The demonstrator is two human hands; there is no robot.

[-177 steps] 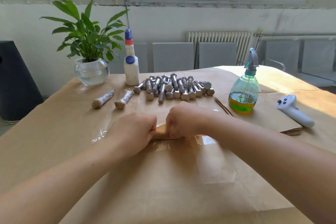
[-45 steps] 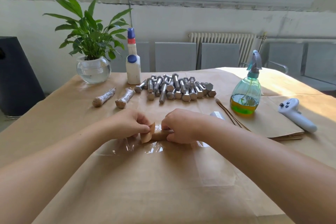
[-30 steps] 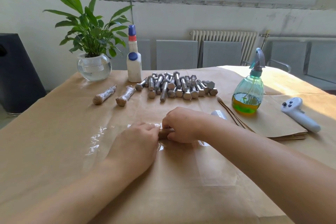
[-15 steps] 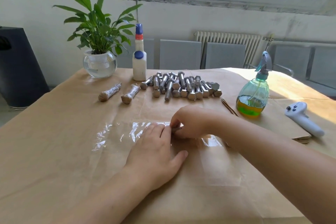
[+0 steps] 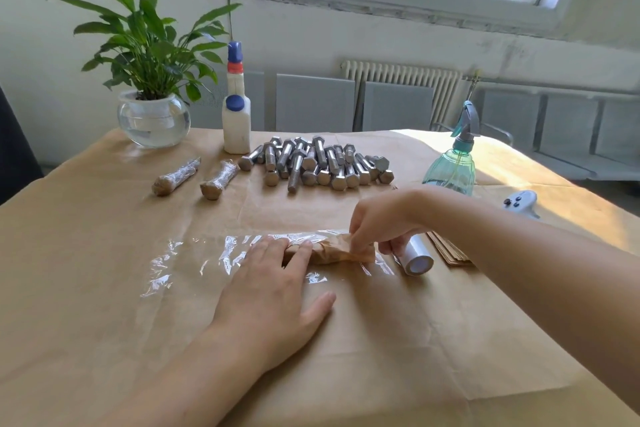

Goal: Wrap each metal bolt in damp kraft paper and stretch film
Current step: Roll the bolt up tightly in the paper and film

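A bolt rolled in kraft paper (image 5: pixel 334 252) lies on a sheet of clear stretch film (image 5: pixel 194 262) spread on the table. My left hand (image 5: pixel 273 291) lies flat on the film, its straight fingertips touching the bundle's left end. My right hand (image 5: pixel 381 222) pinches the paper at the bundle's right end. The film roll (image 5: pixel 414 258) lies just right of that hand. Several bare metal bolts (image 5: pixel 318 165) are heaped farther back. Two wrapped bolts (image 5: pixel 194 177) lie to the left of the heap.
A green spray bottle (image 5: pixel 452 166) stands at the right, a white controller (image 5: pixel 521 203) beyond it. A stack of kraft sheets (image 5: pixel 446 250) lies under my right forearm. A white glue bottle (image 5: pixel 236 114) and a potted plant (image 5: pixel 152 114) stand at the back left.
My left hand has let go of the bundle and now lies flat on the film. My right hand has slid right along the bundle, uncovering it and the film roll.
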